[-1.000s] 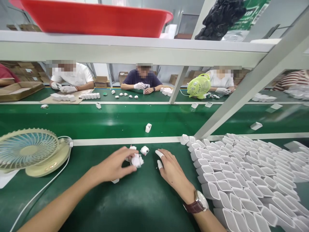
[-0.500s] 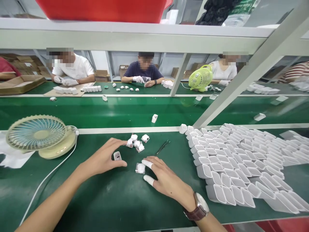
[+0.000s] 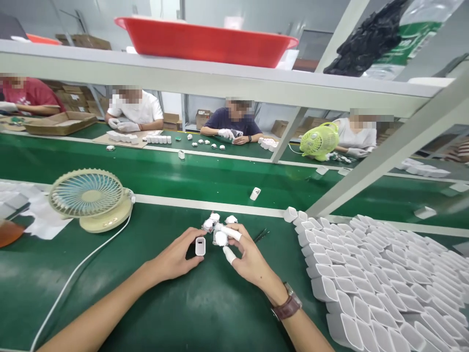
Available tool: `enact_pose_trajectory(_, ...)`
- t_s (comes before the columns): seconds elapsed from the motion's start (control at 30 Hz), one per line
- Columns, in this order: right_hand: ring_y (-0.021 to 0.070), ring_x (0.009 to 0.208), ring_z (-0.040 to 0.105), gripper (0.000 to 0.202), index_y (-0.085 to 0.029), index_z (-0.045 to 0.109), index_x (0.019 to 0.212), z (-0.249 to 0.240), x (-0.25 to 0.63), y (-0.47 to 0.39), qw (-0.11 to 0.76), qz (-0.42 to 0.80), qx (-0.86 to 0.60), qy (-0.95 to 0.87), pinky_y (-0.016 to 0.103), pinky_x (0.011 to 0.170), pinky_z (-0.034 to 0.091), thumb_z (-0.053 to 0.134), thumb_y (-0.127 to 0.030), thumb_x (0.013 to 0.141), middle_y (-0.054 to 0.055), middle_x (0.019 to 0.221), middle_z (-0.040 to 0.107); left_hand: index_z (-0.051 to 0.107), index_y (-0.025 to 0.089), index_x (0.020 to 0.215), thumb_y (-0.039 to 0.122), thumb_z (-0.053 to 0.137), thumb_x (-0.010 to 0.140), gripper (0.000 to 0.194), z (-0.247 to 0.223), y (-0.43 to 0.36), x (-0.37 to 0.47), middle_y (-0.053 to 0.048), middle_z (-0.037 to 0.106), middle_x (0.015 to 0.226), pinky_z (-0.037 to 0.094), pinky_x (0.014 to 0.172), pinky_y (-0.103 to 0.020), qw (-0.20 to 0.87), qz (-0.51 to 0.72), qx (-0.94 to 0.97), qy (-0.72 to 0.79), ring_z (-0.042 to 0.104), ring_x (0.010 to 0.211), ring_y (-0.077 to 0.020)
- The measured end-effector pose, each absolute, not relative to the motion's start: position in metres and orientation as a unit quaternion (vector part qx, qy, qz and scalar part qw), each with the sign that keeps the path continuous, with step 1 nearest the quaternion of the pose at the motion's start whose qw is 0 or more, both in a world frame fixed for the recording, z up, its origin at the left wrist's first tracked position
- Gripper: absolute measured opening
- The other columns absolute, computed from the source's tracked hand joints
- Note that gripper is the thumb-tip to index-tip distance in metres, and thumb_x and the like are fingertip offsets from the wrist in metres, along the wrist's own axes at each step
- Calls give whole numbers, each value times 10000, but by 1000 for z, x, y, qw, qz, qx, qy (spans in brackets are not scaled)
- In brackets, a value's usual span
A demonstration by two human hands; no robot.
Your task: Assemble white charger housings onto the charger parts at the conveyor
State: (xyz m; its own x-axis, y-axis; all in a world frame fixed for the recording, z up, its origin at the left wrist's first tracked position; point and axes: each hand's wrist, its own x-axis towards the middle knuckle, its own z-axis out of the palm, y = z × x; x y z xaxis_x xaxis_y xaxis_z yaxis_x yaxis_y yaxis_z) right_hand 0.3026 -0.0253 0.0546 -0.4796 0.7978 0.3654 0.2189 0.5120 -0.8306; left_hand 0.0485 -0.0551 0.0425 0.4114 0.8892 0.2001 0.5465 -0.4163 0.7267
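Observation:
My left hand has its thumb and fingers curled round a small white plastic case, whose opening faces me and shows a dark slot inside. Close by on the right, my right hand, with white finger cots on thumb and fingers, grips a rounded white part with a thin, shiny edge; its exact kind is unclear. Just beyond lie several similar white parts, partly overlapped by the held one. Dark tweezers rest on the green table to the right of my right hand.
Rows of white open cases cover the right side. A fan with a white cable stands left. Beyond the white ledge runs a green belt carrying a white case. Co-workers sit opposite; a shelf holds a red tray.
My view has tilted up and shifted left. My right hand has closed on the white part and brought it nearer the other parts and the case. My left hand's thumb has drawn in towards the case.

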Motion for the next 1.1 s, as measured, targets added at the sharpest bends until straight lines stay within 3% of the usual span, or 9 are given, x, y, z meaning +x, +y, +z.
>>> enact_pose_trajectory(0.2, 198, 1106, 675, 458, -257, 577, 1383, 37, 292, -18, 414, 394, -316, -758, 360, 1016, 595, 528, -137, 944, 114, 1317, 543, 400, 307, 1524, 261, 660, 948, 634, 27, -64, 46, -76, 654, 1360, 544, 1054, -407, 232, 311, 795, 466, 652, 1213, -259)
enact_pose_trajectory(0.4, 199, 1023, 672, 426, -266, 578, 1395, 37, 292, -27, 442, 333, -316, -771, 368, 943, 627, 563, -171, 979, 111, 1245, 574, 648, 252, 1218, 372, 728, 930, 323, 20, -65, 44, -68, 679, 1109, 589, 852, -360, 194, 268, 800, 501, 680, 985, -250)
enact_pose_trajectory(0.53, 203, 1014, 662, 446, -267, 590, 1376, 40, 290, -30, 468, 305, -300, -773, 378, 921, 627, 577, -115, 957, 108, 1206, 596, 474, 275, 1488, 333, 835, 824, 758, 28, -67, 43, -101, 596, 1395, 584, 901, -367, 287, 265, 765, 512, 671, 1034, -243)
enact_pose_trajectory(0.6, 204, 1025, 663, 471, -273, 587, 1383, 40, 289, -31, 475, 302, -297, -772, 373, 917, 626, 577, -90, 948, 105, 1204, 602, 414, 296, 1540, 263, 830, 814, 837, 34, -68, 42, -100, 547, 1487, 589, 842, -326, 350, 262, 752, 493, 673, 928, -193)
enact_pose_trajectory(0.73, 214, 1064, 667, 505, -270, 574, 1408, 39, 288, -36, 470, 300, -287, -779, 382, 933, 619, 575, -67, 944, 110, 1204, 610, 612, 263, 1342, 181, 688, 917, 439, 37, -65, 42, -48, 699, 1211, 551, 726, -266, 391, 256, 753, 463, 639, 754, -141)
enact_pose_trajectory(0.83, 230, 1120, 658, 527, -263, 564, 1421, 36, 286, -40, 461, 289, -282, -790, 423, 1000, 591, 585, -51, 938, 117, 1206, 616, 661, 233, 1162, 213, 698, 916, 249, 34, -63, 43, -16, 699, 963, 527, 690, -267, 361, 261, 764, 466, 628, 732, -156)
enact_pose_trajectory(0.9, 232, 1132, 656, 537, -263, 563, 1422, 35, 285, -43, 464, 288, -280, -789, 419, 1004, 592, 589, -41, 934, 118, 1211, 615, 636, 226, 1089, 199, 713, 891, 214, 31, -64, 44, -31, 697, 993, 542, 760, -291, 337, 289, 767, 463, 666, 857, -187)
enact_pose_trajectory(1.0, 221, 1112, 671, 545, -267, 551, 1433, 33, 282, -47, 475, 319, -284, -770, 359, 935, 630, 574, -33, 942, 129, 1258, 589, 565, 225, 1023, 138, 698, 859, 229, 26, -67, 44, -85, 684, 1225, 550, 921, -343, 315, 349, 755, 456, 683, 1111, -226)
enact_pose_trajectory(1.1, 206, 1089, 690, 554, -270, 534, 1450, 33, 278, -49, 478, 351, -284, -754, 322, 905, 644, 557, -29, 952, 133, 1288, 562, 510, 236, 993, 112, 688, 841, 265, 22, -71, 45, -96, 658, 1347, 570, 917, -341, 316, 372, 743, 458, 713, 1127, -218)
